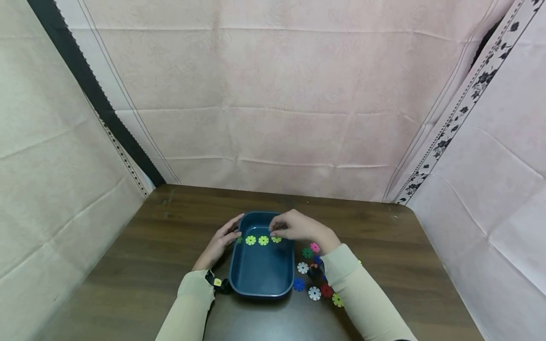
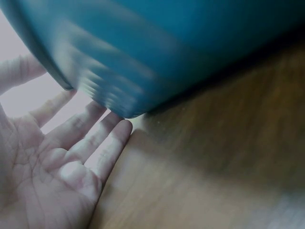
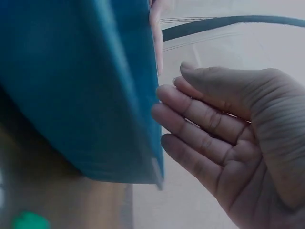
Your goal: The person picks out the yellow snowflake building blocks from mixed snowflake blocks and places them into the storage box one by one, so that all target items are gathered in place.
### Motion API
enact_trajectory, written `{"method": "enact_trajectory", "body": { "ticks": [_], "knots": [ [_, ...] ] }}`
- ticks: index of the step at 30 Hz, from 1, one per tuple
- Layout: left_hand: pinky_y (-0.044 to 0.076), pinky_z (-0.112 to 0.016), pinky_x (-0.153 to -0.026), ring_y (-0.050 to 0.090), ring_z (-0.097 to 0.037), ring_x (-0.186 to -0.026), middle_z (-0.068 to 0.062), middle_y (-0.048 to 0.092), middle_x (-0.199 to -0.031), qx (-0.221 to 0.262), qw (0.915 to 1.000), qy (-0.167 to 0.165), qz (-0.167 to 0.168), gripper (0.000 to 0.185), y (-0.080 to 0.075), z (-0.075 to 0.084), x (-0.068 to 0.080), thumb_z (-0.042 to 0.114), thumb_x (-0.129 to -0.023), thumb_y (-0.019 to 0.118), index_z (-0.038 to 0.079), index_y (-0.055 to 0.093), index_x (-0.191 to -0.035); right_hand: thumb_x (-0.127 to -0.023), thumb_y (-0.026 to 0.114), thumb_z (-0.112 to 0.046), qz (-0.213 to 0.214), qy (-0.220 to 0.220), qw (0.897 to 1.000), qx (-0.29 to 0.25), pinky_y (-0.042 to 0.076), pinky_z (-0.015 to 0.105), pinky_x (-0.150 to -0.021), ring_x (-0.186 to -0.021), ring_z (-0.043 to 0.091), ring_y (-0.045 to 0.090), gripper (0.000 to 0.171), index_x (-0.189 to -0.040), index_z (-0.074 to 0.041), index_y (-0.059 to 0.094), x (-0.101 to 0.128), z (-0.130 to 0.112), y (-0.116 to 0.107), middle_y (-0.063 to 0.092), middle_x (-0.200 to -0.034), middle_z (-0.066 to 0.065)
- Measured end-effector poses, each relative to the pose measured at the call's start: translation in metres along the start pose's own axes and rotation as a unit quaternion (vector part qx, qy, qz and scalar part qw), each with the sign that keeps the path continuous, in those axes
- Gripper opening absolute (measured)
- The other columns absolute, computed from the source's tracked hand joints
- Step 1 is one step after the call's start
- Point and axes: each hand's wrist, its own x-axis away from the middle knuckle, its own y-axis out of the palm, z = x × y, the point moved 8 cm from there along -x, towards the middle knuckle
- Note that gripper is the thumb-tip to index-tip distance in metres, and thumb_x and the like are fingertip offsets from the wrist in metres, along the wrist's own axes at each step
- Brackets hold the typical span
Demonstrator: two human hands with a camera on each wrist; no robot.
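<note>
A dark blue rectangular tray (image 1: 262,272) sits on the table. Across its inside runs a row of small notched, flower-shaped discs: a dark green one (image 1: 239,240) beside the left thumb, then yellow-green ones, such as the middle disc (image 1: 263,240). My left hand (image 1: 222,240) rests on the tray's left side, thumb at the rim, straight fingers touching the outer wall in the left wrist view. Over the right rim my right hand (image 1: 296,226) bends loosely, thumb and fingertips close above the rightmost yellow-green disc (image 1: 276,239). Nothing shows between those fingers in the right wrist view.
Right of the tray lie several loose flower discs: white (image 1: 314,293), blue (image 1: 299,284), red (image 1: 326,290), pink (image 1: 314,247) and green (image 1: 307,253). The right forearm partly covers them. Pale cloth (image 1: 273,118) hangs around the brown wooden table (image 1: 141,279).
</note>
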Motion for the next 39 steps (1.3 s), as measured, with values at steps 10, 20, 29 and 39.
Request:
{"method": "enact_trajectory", "body": {
  "ticks": [10, 20, 29, 39],
  "knots": [
    [0.029, -0.060, -0.113, 0.040, -0.031, -0.140, -0.003, 0.041, -0.156, -0.005, 0.9999, -0.009, 0.002, 0.053, 0.000, -0.005, 0.000, 0.018, -0.104, 0.051, 0.032, 0.040, -0.154, -0.099, 0.065, -0.033, 0.052, -0.015, 0.998, -0.044, 0.055, 0.024, -0.075, -0.085, 0.005, 0.064, 0.015, -0.109, -0.025, 0.073, 0.032, 0.004, 0.014, 0.070, -0.105, -0.015],
    [0.030, -0.060, -0.113, 0.042, -0.030, -0.138, -0.003, 0.043, -0.154, -0.004, 1.0000, -0.007, 0.006, 0.053, 0.001, -0.004, 0.000, 0.017, -0.105, 0.051, 0.032, 0.041, -0.154, -0.099, 0.066, -0.031, 0.099, -0.013, 0.989, -0.106, 0.056, 0.033, -0.086, -0.096, 0.007, 0.067, 0.015, -0.110, -0.024, 0.073, 0.057, 0.008, 0.002, 0.072, -0.104, -0.014],
    [0.028, -0.061, -0.113, 0.040, -0.032, -0.140, -0.005, 0.041, -0.156, -0.007, 1.0000, 0.003, 0.004, 0.053, -0.001, 0.001, -0.002, 0.019, -0.104, 0.052, 0.030, 0.039, -0.155, -0.099, 0.066, -0.023, 0.202, 0.024, 0.969, -0.142, 0.056, 0.031, -0.076, -0.088, 0.027, 0.066, 0.016, -0.108, -0.011, 0.074, 0.120, 0.053, -0.037, 0.073, -0.102, 0.006],
    [0.027, -0.061, -0.114, 0.038, -0.032, -0.141, -0.004, 0.040, -0.156, -0.005, 0.9999, -0.010, 0.003, 0.053, -0.001, -0.003, -0.001, 0.019, -0.105, 0.051, 0.031, 0.040, -0.155, -0.097, 0.070, -0.030, 0.330, 0.185, 0.919, -0.111, 0.053, 0.021, -0.077, -0.089, 0.009, 0.068, 0.016, -0.104, -0.017, 0.074, 0.219, 0.156, -0.019, 0.073, -0.099, -0.002]
  ]
}}
